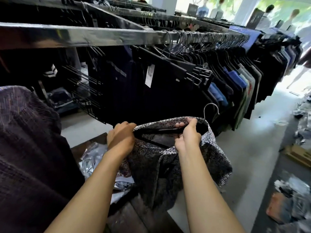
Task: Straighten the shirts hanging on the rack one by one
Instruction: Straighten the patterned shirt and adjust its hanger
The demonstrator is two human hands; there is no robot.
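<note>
Premises: a clothing shop with a pale hard floor (252,148). A long metal rail (84,35) crosses the view from the left and recedes to the far right. A second rail lies behind it. The hanging shirts (168,91) on the near rail are mostly black, with some blue and green further along, all on black hangers. They are packed too tightly to count. One white tag (149,76) hangs from a dark shirt near the middle. Crumpled plastic bags (94,157) lie below the arms, and more litter the floor at the right. Blurred figures stand in bright daylight at the back.

Item under work: one patterned shirt (193,162), dark with a pale speckled print. It is off the rail, held low in front of it and above the bags. One black hanger (161,131) sits in its neck opening. The hanger's long axis runs left to right across the view, roughly level. Its metal hook (211,109) stands upward at the right end, clear of the rail. The shirt body hangs down and bunches.

Hands: two, both engaged. The left hand (121,137) has its fingers curled round the left end of the shirt's opening. The right hand (188,135) pinches the upper edge of the fabric at the right.
</note>
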